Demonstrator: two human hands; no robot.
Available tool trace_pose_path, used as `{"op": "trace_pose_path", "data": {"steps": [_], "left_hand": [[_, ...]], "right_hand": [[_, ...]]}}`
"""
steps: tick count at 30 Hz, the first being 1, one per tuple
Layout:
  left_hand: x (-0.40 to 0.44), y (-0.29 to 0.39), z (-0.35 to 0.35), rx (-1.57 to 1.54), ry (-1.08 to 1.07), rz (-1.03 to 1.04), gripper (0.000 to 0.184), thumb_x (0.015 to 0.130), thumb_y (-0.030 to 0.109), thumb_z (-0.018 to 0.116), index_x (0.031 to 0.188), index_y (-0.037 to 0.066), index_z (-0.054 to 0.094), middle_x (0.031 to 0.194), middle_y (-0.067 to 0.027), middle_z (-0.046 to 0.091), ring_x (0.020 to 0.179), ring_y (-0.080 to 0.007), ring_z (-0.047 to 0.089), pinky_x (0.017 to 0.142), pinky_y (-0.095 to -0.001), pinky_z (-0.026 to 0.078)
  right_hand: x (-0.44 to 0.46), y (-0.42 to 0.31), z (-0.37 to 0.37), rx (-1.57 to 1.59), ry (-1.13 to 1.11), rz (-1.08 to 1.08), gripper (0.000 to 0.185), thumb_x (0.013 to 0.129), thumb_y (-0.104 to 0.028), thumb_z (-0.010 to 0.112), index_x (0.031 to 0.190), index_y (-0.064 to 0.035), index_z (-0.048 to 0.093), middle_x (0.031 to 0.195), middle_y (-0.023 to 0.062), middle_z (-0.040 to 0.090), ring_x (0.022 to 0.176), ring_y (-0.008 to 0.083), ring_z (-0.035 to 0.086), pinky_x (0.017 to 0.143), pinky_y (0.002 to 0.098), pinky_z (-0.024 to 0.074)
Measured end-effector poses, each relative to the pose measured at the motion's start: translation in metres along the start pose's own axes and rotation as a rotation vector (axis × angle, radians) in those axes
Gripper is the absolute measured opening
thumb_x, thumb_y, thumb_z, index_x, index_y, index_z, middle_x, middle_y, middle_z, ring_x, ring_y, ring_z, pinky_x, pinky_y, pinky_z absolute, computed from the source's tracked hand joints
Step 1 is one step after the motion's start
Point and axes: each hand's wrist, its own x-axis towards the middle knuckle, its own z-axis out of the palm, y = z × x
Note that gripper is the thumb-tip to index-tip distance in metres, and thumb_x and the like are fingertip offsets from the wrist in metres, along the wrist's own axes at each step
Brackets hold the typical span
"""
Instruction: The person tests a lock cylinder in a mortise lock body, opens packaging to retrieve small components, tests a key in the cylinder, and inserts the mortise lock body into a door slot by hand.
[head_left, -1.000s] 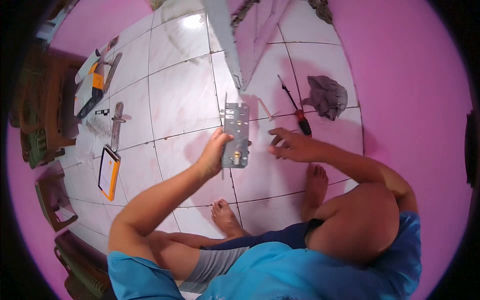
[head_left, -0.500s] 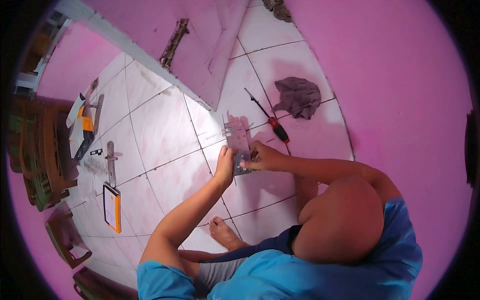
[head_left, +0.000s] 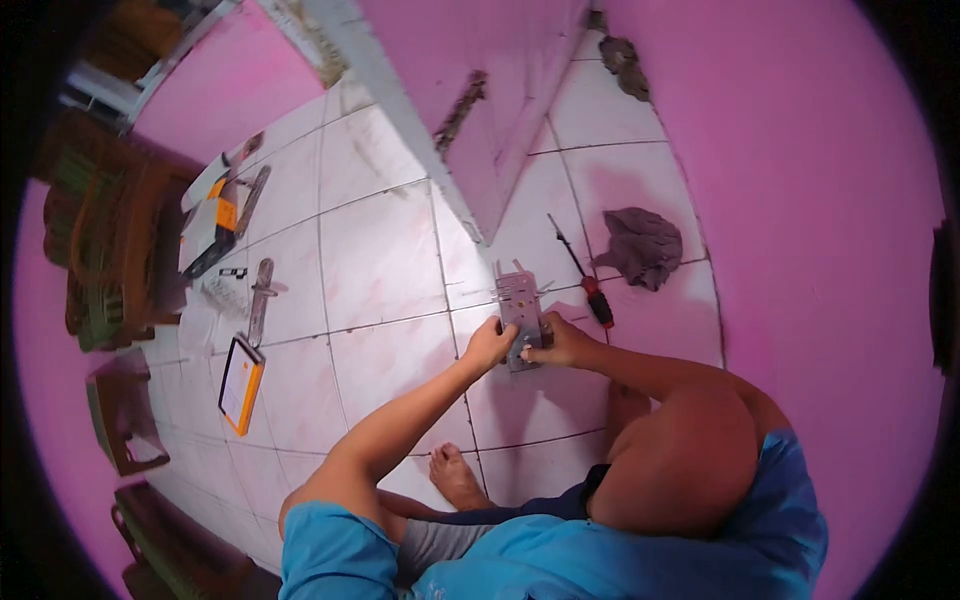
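Observation:
A flat metal lock case (head_left: 519, 300) is held between my two hands, over the tiled floor. My left hand (head_left: 491, 345) grips its lower left edge, with the thumb on the face. On the other side my right hand (head_left: 562, 342) closes round the lower right edge, its thumb near the bottom of the face. A screwdriver with a red and black handle (head_left: 596, 302) lies on the floor to the right of the case. Beside it is a crumpled grey cloth (head_left: 643, 246).
A pink door (head_left: 420, 90) stands ahead, its lower corner just beyond the lock case. At left lie an orange-edged box (head_left: 241, 385), a door handle plate (head_left: 262, 300), an opened carton (head_left: 208, 235) and wooden furniture (head_left: 130, 240). A pink wall (head_left: 800, 200) rises at right.
My right hand, earlier apart from the lock case with fingers spread, has come onto its right edge. The camera view has shifted, and the door shows more fully than in the first frame.

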Motion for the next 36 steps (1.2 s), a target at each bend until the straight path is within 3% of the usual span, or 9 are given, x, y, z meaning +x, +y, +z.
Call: {"op": "trace_pose_path", "data": {"steps": [6, 14, 17, 20, 22, 24, 28, 33, 36], "left_hand": [[-0.007, 0.017, -0.011, 0.138, -0.047, 0.022, 0.051, 0.093, 0.039, 0.059, 0.108, -0.010, 0.056, 0.070, -0.0164, 0.067, 0.054, -0.0243, 0.066, 0.054, -0.0372, 0.055], [-0.019, 0.049, -0.024, 0.156, -0.168, -0.063, 0.065, 0.093, 0.040, 0.059, 0.116, -0.021, 0.055, 0.082, -0.0304, 0.071, 0.066, -0.0369, 0.074, 0.063, -0.0443, 0.062], [-0.003, 0.036, -0.018, 0.188, -0.209, 0.030, 0.062, 0.094, 0.040, 0.059, 0.115, -0.019, 0.058, 0.084, -0.0297, 0.071, 0.065, -0.0384, 0.073, 0.065, -0.0458, 0.062], [-0.015, 0.045, -0.020, 0.161, -0.149, -0.034, 0.060, 0.093, 0.040, 0.060, 0.116, -0.016, 0.060, 0.090, -0.0309, 0.071, 0.067, -0.0408, 0.073, 0.069, -0.0456, 0.062], [-0.013, 0.036, -0.012, 0.082, -0.081, -0.085, 0.060, 0.091, 0.040, 0.063, 0.117, -0.015, 0.060, 0.098, -0.0318, 0.070, 0.070, -0.0409, 0.073, 0.071, -0.0450, 0.062], [0.010, 0.009, 0.007, 0.303, 0.218, 0.094, 0.057, 0.090, 0.038, 0.065, 0.116, -0.013, 0.061, 0.101, -0.0321, 0.069, 0.072, -0.0405, 0.073, 0.071, -0.0451, 0.061], [-0.006, 0.030, -0.015, 0.274, -0.035, -0.002, 0.059, 0.090, 0.038, 0.064, 0.118, -0.013, 0.053, 0.106, -0.0334, 0.068, 0.087, -0.0418, 0.072, 0.081, -0.0474, 0.059], [-0.027, 0.046, -0.032, 0.233, -0.164, -0.096, 0.051, 0.091, 0.035, 0.062, 0.111, -0.012, 0.061, 0.087, -0.0240, 0.071, 0.061, -0.0323, 0.072, 0.055, -0.0437, 0.060], [-0.035, 0.043, -0.034, 0.235, -0.086, -0.018, 0.044, 0.091, 0.032, 0.062, 0.097, -0.011, 0.070, 0.083, -0.0219, 0.072, 0.063, -0.0322, 0.073, 0.059, -0.0432, 0.062]], "right_hand": [[0.009, 0.005, 0.000, 0.107, -0.030, -0.021, 0.071, 0.082, -0.028, 0.084, 0.127, 0.0081, 0.042, 0.110, 0.0161, 0.065, 0.099, 0.0206, 0.067, 0.087, 0.0360, 0.0550], [0.015, -0.008, -0.011, 0.091, -0.211, 0.096, 0.063, 0.082, -0.023, 0.085, 0.124, 0.0039, 0.046, 0.110, 0.0126, 0.066, 0.098, 0.0181, 0.066, 0.087, 0.0341, 0.0543], [0.015, 0.017, -0.006, 0.064, -0.056, 0.109, 0.067, 0.081, -0.023, 0.085, 0.124, 0.0045, 0.043, 0.113, 0.0140, 0.065, 0.102, 0.0190, 0.065, 0.089, 0.0349, 0.0543], [0.027, 0.041, -0.004, 0.018, -0.096, -0.030, 0.063, 0.085, -0.024, 0.082, 0.125, 0.0015, 0.042, 0.104, 0.0109, 0.066, 0.085, 0.0152, 0.064, 0.069, 0.0306, 0.0534], [0.021, 0.031, -0.005, -0.022, 0.025, 0.054, 0.069, 0.084, -0.024, 0.083, 0.129, 0.0029, 0.038, 0.110, 0.0133, 0.064, 0.092, 0.0183, 0.065, 0.072, 0.0323, 0.0547], [0.021, 0.022, -0.003, -0.018, -0.004, 0.070, 0.072, 0.084, -0.024, 0.082, 0.131, 0.0035, 0.036, 0.114, 0.0150, 0.062, 0.095, 0.0195, 0.064, 0.074, 0.0328, 0.0550], [0.017, 0.017, -0.001, 0.015, -0.047, -0.005, 0.074, 0.083, -0.022, 0.082, 0.133, 0.0040, 0.034, 0.120, 0.0183, 0.060, 0.103, 0.0221, 0.063, 0.080, 0.0341, 0.0555], [0.014, 0.029, -0.002, -0.033, -0.029, 0.044, 0.073, 0.082, -0.020, 0.083, 0.132, 0.0036, 0.036, 0.123, 0.0192, 0.059, 0.110, 0.0241, 0.061, 0.093, 0.0365, 0.0516], [0.008, 0.011, -0.001, -0.046, -0.004, 0.146, 0.073, 0.081, -0.019, 0.084, 0.132, 0.0033, 0.037, 0.126, 0.0192, 0.058, 0.116, 0.0249, 0.059, 0.100, 0.0372, 0.0483]]}}
